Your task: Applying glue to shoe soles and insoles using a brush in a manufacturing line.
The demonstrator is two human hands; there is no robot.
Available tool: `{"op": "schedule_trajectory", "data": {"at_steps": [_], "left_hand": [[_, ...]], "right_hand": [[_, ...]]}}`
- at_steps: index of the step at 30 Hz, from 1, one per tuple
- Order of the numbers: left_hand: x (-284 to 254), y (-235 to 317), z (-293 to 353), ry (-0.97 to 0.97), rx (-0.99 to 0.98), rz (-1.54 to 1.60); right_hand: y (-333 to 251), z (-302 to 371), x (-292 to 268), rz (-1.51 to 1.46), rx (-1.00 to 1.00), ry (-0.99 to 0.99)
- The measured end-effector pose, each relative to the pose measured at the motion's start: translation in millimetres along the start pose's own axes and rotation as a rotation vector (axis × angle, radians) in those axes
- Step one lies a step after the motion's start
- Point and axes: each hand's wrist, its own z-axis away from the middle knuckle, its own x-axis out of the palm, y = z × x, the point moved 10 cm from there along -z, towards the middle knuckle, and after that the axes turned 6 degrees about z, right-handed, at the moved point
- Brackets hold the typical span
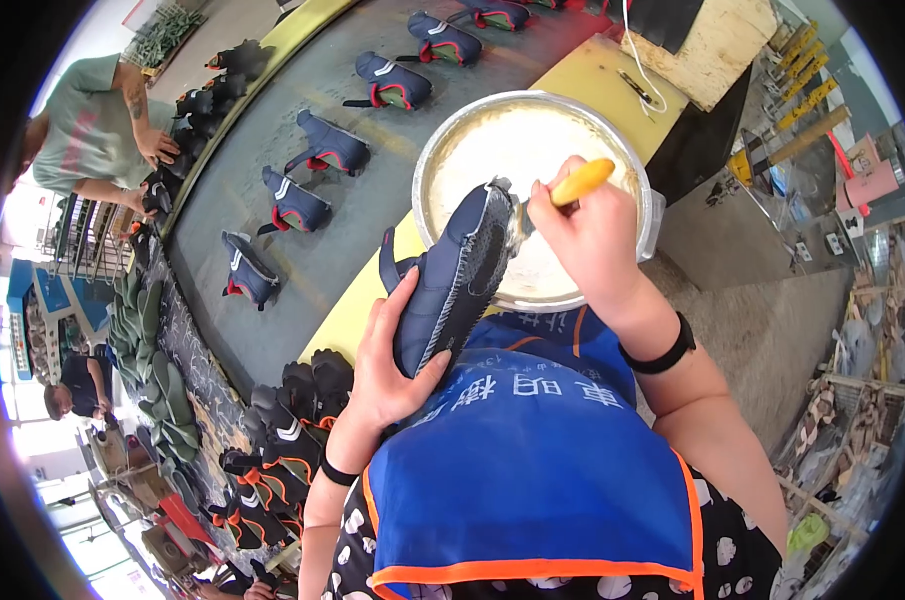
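My left hand [384, 372] grips a navy shoe upper [442, 262] from its heel end, with the stitched dark underside turned up toward the right. In my right hand [599, 243] is a brush [584, 182] with a yellow handle. Its bristle end touches or lies very close to the stitched edge near the toe; the exact contact is hard to make out. Behind the brush stands a wide metal basin [428, 190] holding a creamy white substance [532, 145]. The toe of the shoe upper overlaps the basin's near left side.
Several navy shoe uppers [334, 143] stand along a grey conveyor belt [302, 270]. Black and orange shoes [272, 480] are heaped at the lower left, near green insoles [167, 400]. Across the belt a person [92, 130] handles dark shoes. A thin tool [634, 86] lies beyond the basin.
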Motion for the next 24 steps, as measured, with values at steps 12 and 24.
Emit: {"op": "schedule_trajectory", "data": {"at_steps": [12,24], "left_hand": [[-8,2,16,0.048,-0.012,-0.122],[-26,25,27,0.211,0.138,-0.618]], "right_hand": [[-13,-6,-30,-0.25,-0.232,0.166],[-45,20,-33,-0.302,-0.32,0.122]]}}
